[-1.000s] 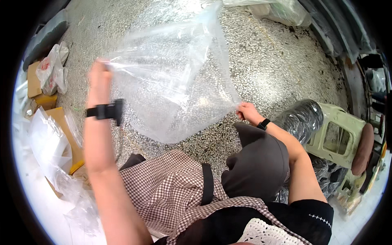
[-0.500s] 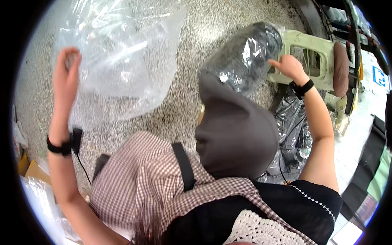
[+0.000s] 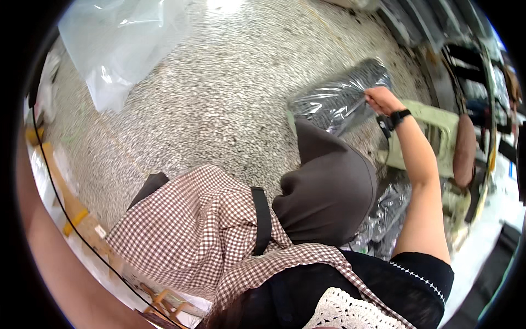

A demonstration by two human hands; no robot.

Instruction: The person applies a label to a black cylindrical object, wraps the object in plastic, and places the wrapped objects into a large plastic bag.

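Observation:
My right hand [image 3: 381, 100] is closed in a fist on the near side of a dark bundle [image 3: 331, 98] wrapped in shiny clear plastic. The bundle lies tilted just beyond my right knee, over the speckled floor. Along the left rim runs my left forearm [image 3: 60, 257]; its hand is outside the picture. A large clear plastic bag [image 3: 118, 46] spreads at the upper left, with its far part cut off by the frame.
A pale green plastic stool [image 3: 430, 123] stands right of the bundle, a brown cushion [image 3: 464, 153] beside it. Plastic-wrapped dark goods [image 3: 388, 214] lie under my right arm. Cardboard [image 3: 87, 227] lines the left, with a black cable [image 3: 74, 219] across it. Grey wrapped goods [image 3: 408, 22] sit at the far right.
My right hand, earlier against the bundle with its thumb out, has closed on it; the bundle has shifted slightly right. My left hand has swung out past the left edge. The clear bag sits farther up-left.

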